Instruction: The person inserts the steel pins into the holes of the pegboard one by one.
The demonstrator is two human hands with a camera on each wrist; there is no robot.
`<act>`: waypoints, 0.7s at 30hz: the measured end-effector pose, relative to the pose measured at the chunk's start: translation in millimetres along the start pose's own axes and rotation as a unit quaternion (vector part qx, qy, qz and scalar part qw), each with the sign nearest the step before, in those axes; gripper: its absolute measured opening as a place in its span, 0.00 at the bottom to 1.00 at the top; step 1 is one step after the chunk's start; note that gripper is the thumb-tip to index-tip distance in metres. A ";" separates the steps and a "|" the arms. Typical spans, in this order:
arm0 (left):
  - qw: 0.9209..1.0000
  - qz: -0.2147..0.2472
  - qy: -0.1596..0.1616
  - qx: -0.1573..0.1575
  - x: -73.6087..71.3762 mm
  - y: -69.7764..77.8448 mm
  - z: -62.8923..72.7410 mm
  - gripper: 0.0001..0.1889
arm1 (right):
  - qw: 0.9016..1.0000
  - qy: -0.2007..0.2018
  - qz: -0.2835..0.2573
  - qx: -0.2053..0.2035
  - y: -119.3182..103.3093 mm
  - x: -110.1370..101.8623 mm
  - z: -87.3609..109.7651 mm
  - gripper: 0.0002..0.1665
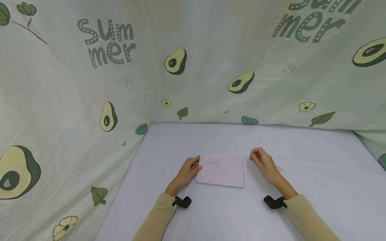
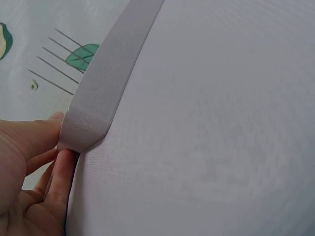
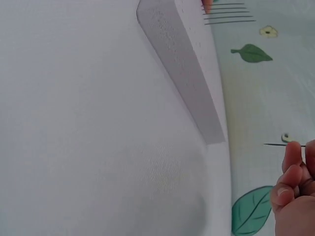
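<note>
A pale pink foam board point(image 1: 226, 175) dotted with rows of small marks lies flat on the table. Several thin metal needles point(image 2: 50, 82) stand upright in a row near its far left corner. My left hand point(image 1: 186, 172) grips the board's left edge, thumb by the upper face and fingers against the side. To the right of the board, my right hand point(image 1: 264, 164) is raised over the table and pinches a single thin needle point(image 3: 274, 144) between thumb and fingertips. The needle's tip sticks out past the fingers, apart from the board.
A few loose needles point(image 1: 279, 168) lie on the table just right of my right hand, partly hidden behind it. The white-covered table point(image 1: 217, 217) meets a printed cloth point(image 1: 208, 93) hanging at the back and left.
</note>
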State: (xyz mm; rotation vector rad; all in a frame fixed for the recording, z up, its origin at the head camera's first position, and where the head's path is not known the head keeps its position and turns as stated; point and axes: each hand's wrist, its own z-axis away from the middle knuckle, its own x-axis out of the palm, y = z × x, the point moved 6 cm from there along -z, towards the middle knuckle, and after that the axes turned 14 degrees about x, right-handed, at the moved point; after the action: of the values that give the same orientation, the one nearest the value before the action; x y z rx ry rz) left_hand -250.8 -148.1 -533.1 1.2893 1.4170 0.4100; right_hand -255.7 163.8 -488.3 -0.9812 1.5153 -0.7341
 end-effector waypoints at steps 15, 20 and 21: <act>1.000 0.014 -0.005 -0.007 -2.1 -8.4 -2.5 0.28 | 0.997 -0.069 -0.026 -0.003 -19.3 51.5 -12.8 0.02; 1.000 0.013 -0.007 -0.001 -2.8 -6.5 -0.9 0.28 | 0.996 -0.085 -0.025 0.001 -23.4 67.5 -12.8 0.02; 1.000 0.013 -0.007 -0.001 -2.7 -6.2 -0.3 0.28 | 0.996 -0.087 -0.025 0.000 -24.3 70.2 -12.7 0.02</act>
State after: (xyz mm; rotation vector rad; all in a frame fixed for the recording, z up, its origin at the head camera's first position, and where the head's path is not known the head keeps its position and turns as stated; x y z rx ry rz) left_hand -254.5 -152.4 -536.8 1.3075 1.3887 0.4204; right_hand -265.2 89.6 -497.5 -1.0584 1.3426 -0.6660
